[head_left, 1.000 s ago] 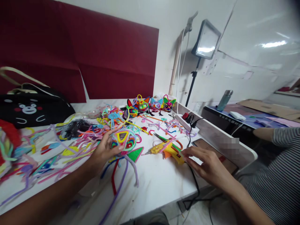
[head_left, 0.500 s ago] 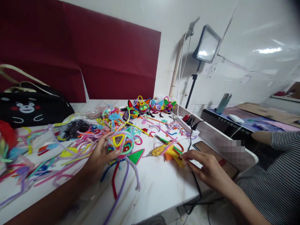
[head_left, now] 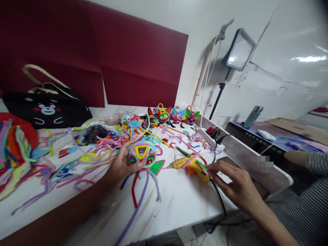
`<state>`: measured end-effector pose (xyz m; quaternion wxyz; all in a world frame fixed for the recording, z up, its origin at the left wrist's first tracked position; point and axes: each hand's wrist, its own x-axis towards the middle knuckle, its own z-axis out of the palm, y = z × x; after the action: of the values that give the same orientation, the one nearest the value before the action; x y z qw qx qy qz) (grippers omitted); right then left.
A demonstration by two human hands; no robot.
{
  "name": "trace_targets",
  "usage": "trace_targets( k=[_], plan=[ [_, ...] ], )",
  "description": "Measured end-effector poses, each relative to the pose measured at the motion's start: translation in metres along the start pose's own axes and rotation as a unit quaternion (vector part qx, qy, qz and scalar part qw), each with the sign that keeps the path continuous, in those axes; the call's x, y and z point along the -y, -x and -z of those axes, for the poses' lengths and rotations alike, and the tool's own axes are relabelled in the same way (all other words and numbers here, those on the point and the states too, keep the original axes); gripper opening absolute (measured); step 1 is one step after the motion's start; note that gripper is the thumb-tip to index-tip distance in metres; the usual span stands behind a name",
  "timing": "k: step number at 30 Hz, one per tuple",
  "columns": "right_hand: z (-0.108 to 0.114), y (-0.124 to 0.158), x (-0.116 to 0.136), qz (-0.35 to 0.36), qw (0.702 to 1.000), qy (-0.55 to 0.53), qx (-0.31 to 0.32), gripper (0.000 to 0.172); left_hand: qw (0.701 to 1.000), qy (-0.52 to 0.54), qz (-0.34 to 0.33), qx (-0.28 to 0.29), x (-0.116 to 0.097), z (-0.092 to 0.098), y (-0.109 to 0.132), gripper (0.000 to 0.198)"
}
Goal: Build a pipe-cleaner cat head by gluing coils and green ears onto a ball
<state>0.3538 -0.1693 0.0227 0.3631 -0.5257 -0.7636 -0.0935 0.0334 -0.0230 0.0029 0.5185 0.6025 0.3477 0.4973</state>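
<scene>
My left hand (head_left: 121, 162) is closed around a round pipe-cleaner animal head (head_left: 143, 162), with a yellow triangle and rainbow-coloured eye arcs on its clear ball. Red, blue and purple pipe cleaners (head_left: 139, 203) trail below it on the table. Beside it lies a green felt-like triangle with a pink edge (head_left: 156, 167). At the right, my right hand (head_left: 232, 179) pinches a thin green pipe cleaner (head_left: 202, 165) that runs over the yellow glue gun (head_left: 201, 173). Scissors (head_left: 180, 151) with orange handles lie by the gun, partly covered.
Finished animal heads (head_left: 164, 116) stand at the back. Loose pipe cleaners (head_left: 74, 171) cover the left side, before a black bag (head_left: 48, 109). A black cord (head_left: 222, 201) hangs over the front edge. A phone (head_left: 258, 188) and a person's striped sleeve (head_left: 302, 205) are at right.
The view has swung a little left, so everything sits further right. My right fingers have closed at the glue gun's rear, on the green pipe cleaner. My left hand keeps its hold.
</scene>
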Motion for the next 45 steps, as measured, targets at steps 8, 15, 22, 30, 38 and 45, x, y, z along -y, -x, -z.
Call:
trace_targets(
  k=[8, 15, 22, 30, 38, 45],
  plan=[
    [-0.005, -0.001, 0.004, -0.009, 1.000, 0.019, -0.014, 0.011, 0.999, -0.002, -0.039, 0.022, 0.008, 0.004, -0.001, 0.084],
    [-0.008, 0.003, 0.001, -0.038, 0.999, 0.026, -0.023, 0.009, 0.999, 0.008, -0.037, 0.019, 0.004, 0.001, 0.002, 0.083],
    [0.009, -0.030, -0.018, -0.072, 0.996, 0.043, -0.008, 0.013, 1.000, -0.012, -0.017, 0.012, 0.003, -0.001, 0.001, 0.079],
    [-0.024, -0.144, -0.093, -0.152, 0.962, 0.148, 0.171, 0.022, 1.000, -0.007, 0.006, 0.012, 0.007, 0.002, -0.001, 0.078],
    [-0.087, -0.203, -0.169, -0.179, 0.908, 0.238, 0.294, 0.030, 1.000, 0.006, 0.024, -0.004, 0.008, 0.001, -0.004, 0.079],
    [-0.108, -0.213, -0.195, -0.175, 0.873, 0.274, 0.363, 0.033, 1.000, 0.004, 0.024, -0.007, 0.016, 0.006, -0.006, 0.075]
  ],
)
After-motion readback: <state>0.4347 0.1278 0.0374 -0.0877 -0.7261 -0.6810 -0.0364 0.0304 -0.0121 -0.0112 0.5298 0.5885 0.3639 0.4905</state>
